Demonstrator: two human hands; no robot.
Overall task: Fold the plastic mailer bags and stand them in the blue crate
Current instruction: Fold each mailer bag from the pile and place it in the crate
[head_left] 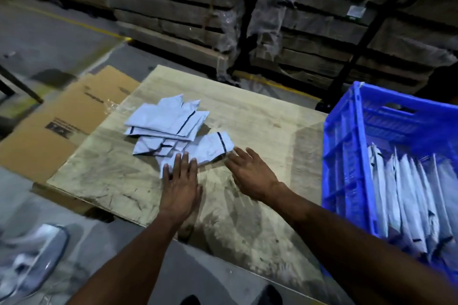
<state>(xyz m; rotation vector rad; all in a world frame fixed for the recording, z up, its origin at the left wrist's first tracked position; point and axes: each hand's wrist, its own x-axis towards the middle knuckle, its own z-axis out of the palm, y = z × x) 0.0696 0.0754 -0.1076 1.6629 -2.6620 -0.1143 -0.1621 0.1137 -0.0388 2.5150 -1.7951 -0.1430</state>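
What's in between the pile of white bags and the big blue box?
Only bare wooden board shows between the pile of mailer bags and the blue crate in the head view. The right hand sits nearer, just below that stretch.

A pale, scuffed wooden board (260, 131) serves as the work surface, its grain smudged with dark grey marks, most heavily along the near edge. Tucked under its left side lies a flattened brown cardboard box (67, 126), printed with black lettering and a dark label block, resting on the grey concrete floor (49, 39). A yellow painted line (74, 23) runs diagonally across that floor. Behind the board rise tall stacks of flat brown cardboard sheets (173, 7), wrapped in torn clear plastic film, with a dark metal rack upright (366, 32) standing among them on the right. At the lower left corner, a blurred grey-and-white plastic heap (29, 257) lies on the floor.
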